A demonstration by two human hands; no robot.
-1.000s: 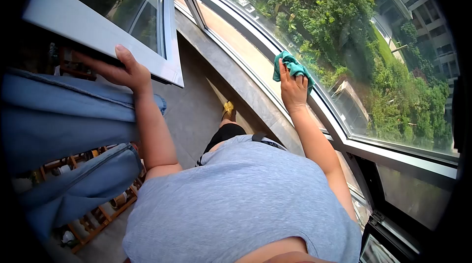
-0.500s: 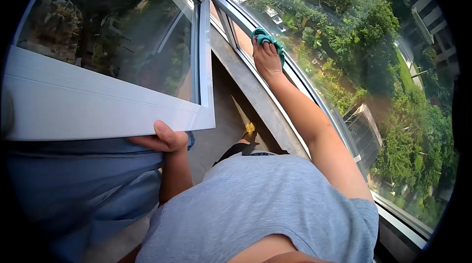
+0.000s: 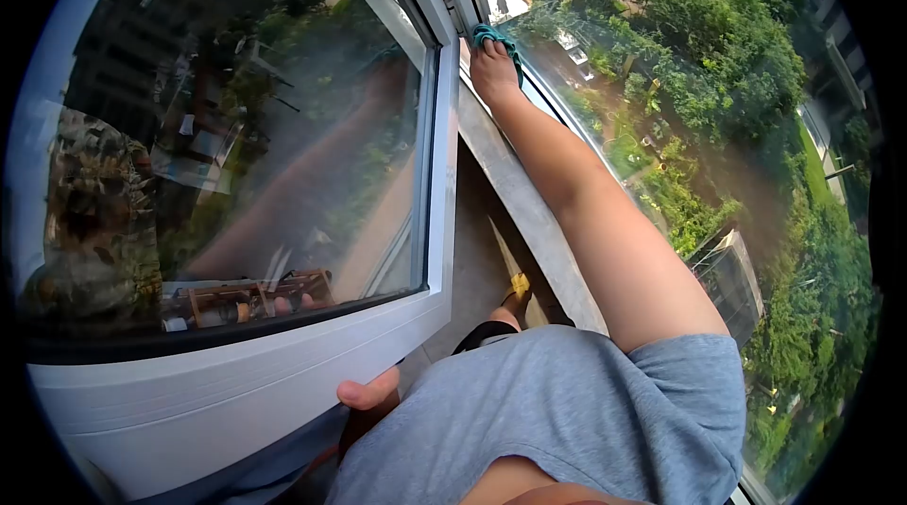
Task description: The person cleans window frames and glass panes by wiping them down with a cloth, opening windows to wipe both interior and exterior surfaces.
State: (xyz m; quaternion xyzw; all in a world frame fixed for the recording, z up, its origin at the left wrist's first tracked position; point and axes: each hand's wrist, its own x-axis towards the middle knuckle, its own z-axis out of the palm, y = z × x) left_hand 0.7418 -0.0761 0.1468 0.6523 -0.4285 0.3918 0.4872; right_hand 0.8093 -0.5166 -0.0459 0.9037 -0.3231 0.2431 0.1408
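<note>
My right hand (image 3: pixel 496 72) is closed on a teal cloth (image 3: pixel 487 34), its arm stretched far out. The cloth presses on the lower frame and glass of the outer window (image 3: pixel 652 61), close to the hinge corner. My left hand (image 3: pixel 370 395) grips the bottom edge of a white-framed window sash (image 3: pixel 312 354) that stands swung inward. Its thumb shows at the edge, while the other fingers are hidden beneath the sash.
A grey stone sill (image 3: pixel 515 193) runs below the outer window. The sash glass (image 3: pixel 283 155) reflects my arm and the surroundings. Past the outer glass, trees (image 3: pixel 680 51) stand far below. My foot in a sandal with a yellow bow (image 3: pixel 517 288) rests on the floor.
My right hand has moved the cloth along the frame toward the hinge corner. My view has shifted, so the sash fills more of the picture, with my left hand still at its bottom edge.
</note>
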